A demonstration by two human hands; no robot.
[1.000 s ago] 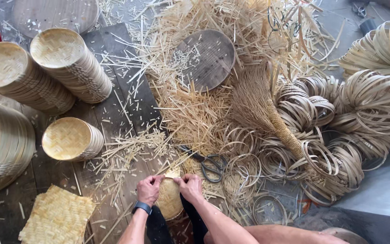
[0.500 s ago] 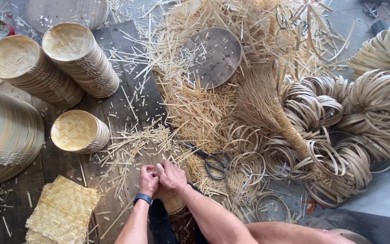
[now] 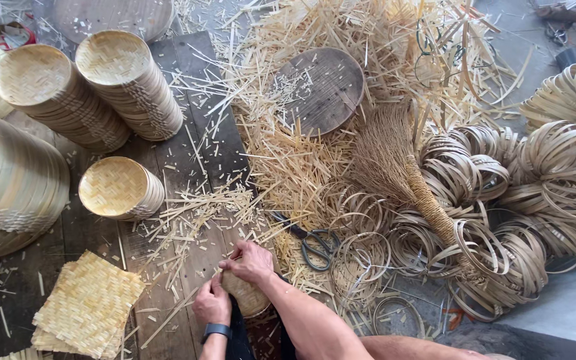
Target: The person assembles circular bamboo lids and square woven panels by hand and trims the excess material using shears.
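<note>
Both hands low centre, working small woven basket (image 3: pixel 248 297) propped between knees, so it stays steady. Left hand (image 3: pixel 212 303) grip closed on basket rim and thin strip; right hand (image 3: pixel 251 261) grip curled over top edge, pressing down. Scissors (image 3: pixel 315 243) lie just beside, within reach. Flat woven mats (image 3: pixel 88 307) stacked at left, finished basket stacks (image 3: pixel 128 83) beyond, hoop coils (image 3: pixel 501 200) and broom (image 3: pixel 401 167) at right, offcuts litter plank floor (image 3: pixel 195 133).

Matt woven bamboo basket (image 3: pixel 247 293), rough dark wooden planks (image 3: pixel 195 153), metal scissors (image 3: pixel 315 243).
</note>
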